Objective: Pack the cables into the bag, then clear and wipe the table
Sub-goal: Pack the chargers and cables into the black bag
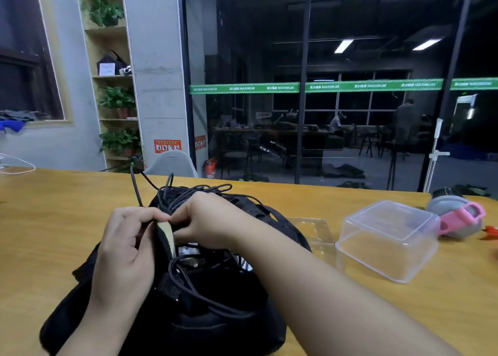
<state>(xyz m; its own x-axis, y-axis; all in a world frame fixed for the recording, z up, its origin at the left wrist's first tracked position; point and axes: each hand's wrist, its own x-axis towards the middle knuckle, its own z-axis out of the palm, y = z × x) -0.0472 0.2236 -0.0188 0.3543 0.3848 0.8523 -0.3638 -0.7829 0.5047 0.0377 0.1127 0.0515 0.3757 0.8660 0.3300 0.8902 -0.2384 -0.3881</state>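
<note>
A black fabric bag [204,315] lies on the wooden table [54,221] right in front of me. A bundle of black cables [188,191] rises from its far side, with loops sticking up. My left hand [126,250] pinches a black strap with a pale lining [165,234] at the bundle's base. My right hand [207,218] grips the cable bundle just beside it, fingertips meeting the left hand's. More cable and a black plug [172,283] lie in the bag's open mouth.
An upturned clear plastic box [388,239] stands to the right, with a flat clear lid [318,231] behind my right forearm. A grey and pink object [458,215] sits at the far right. A white cable [16,167] lies at the far left. A grey chair [172,164] stands behind the table.
</note>
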